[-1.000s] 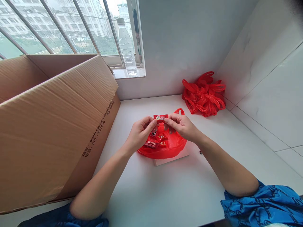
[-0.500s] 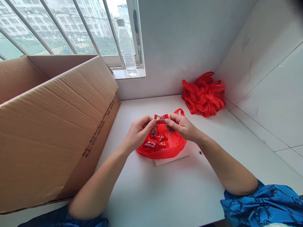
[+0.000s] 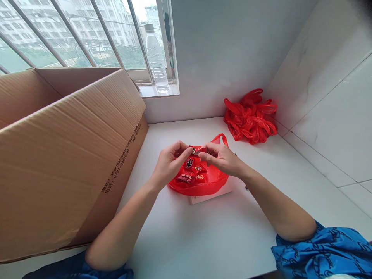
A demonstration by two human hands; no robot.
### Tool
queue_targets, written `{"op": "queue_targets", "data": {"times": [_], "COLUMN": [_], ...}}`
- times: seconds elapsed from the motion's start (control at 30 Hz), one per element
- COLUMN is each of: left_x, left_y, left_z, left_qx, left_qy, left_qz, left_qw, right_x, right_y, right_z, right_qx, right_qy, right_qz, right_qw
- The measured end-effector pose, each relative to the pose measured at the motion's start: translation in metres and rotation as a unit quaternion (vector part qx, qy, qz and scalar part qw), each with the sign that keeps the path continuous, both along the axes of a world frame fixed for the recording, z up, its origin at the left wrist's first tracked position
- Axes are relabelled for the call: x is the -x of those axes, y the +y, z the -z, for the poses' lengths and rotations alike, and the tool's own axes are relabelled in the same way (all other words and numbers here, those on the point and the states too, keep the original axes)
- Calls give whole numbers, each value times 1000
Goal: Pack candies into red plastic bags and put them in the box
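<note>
My left hand [image 3: 172, 162] pinches the left end of a small red wrapped candy [image 3: 197, 150] between thumb and forefinger. At the candy's right end is my right hand [image 3: 222, 158], its thumb and forefinger closed around the wrapper and partly covering it. Both hands are just above an open red plastic bag [image 3: 203, 189]. Inside the bag lie several more red wrapped candies [image 3: 186, 178], some with dark or pale lettering. The bag rests on a flat pale box or booklet [image 3: 212, 197], mostly hidden under it.
A big open cardboard box [image 3: 66, 166] takes up the left side of the white table [image 3: 186, 240]. Crumpled red plastic bags [image 3: 250, 118] lie in the back right corner. A clear water bottle [image 3: 158, 64] stands on the windowsill. One small dark object [image 3: 247, 188] lies by my right forearm.
The candy has been lowered slightly and tilted. My right hand has shifted a little left and down, its fingers now covering more of the wrapper. My left hand has barely moved.
</note>
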State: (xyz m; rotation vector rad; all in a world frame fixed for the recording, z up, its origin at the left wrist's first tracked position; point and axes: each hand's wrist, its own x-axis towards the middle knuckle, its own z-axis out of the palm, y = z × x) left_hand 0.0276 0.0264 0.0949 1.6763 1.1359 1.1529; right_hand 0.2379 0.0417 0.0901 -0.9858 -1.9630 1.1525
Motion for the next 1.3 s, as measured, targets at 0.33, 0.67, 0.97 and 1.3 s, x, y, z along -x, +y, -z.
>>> {"op": "queue_targets", "data": {"times": [0.33, 0.67, 0.97, 1.3], "left_x": [0, 18, 11, 12], "left_y": [-1, 16, 13, 4], "left_z": [1, 27, 29, 0], "left_qx": [3, -46, -16, -148], "left_qy": [19, 435, 462, 332], "left_qz": [13, -43, -59, -84], "left_qw": [1000, 898, 885, 928], "right_x": [-1, -13, -16, -2], "right_y": [4, 2, 4, -1], "right_z": [5, -8, 8, 0], "right_qx": [23, -143, -114, -113], "right_qy": [42, -162, -262, -235], "right_qz": [-3, 108, 26, 90], "right_qw": [999, 970, 958, 961]}}
